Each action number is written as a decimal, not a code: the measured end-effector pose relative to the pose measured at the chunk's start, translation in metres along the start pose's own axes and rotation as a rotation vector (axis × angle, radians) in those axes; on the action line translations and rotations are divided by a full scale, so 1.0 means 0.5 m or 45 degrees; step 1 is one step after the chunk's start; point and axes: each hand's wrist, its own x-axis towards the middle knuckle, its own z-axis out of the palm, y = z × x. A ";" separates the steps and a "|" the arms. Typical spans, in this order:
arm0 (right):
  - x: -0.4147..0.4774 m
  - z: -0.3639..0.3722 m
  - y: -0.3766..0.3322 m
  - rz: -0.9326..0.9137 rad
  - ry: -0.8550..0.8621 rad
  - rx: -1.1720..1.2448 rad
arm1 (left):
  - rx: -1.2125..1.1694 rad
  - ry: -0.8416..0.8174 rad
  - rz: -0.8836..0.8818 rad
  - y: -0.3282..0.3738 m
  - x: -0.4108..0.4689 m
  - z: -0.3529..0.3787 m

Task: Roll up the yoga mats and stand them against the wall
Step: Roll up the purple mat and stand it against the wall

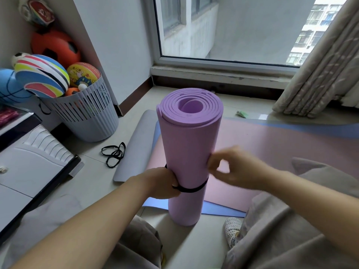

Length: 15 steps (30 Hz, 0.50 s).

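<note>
A grey slatted basket (91, 113) held several balls (56, 45). A white cabinet (29, 162) stood just beside it. Curtain (320, 74) hung right of window (233, 26).

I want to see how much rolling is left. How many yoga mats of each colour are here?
Purple, rolled and upright, black band around it: 1
Pink, flat: 1
Blue, flat under the pink: 1
Grey, flat: 1
Total: 4
</note>
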 end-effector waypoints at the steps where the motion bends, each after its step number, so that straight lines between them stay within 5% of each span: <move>1: 0.011 -0.030 -0.015 -0.051 0.221 0.023 | 0.013 0.010 0.015 -0.002 0.003 0.000; 4: 0.043 -0.108 -0.063 -0.190 0.634 -0.072 | 0.037 0.002 0.044 -0.006 0.010 0.003; 9: 0.101 -0.106 -0.082 -0.133 0.294 -0.384 | 0.207 0.122 0.179 0.007 0.014 0.012; 13: 0.115 -0.103 -0.069 -0.097 0.333 -0.360 | 0.512 0.537 0.519 -0.015 -0.017 0.030; 15: 0.116 -0.103 -0.065 -0.112 0.342 -0.378 | 0.428 0.686 0.579 -0.030 -0.031 0.025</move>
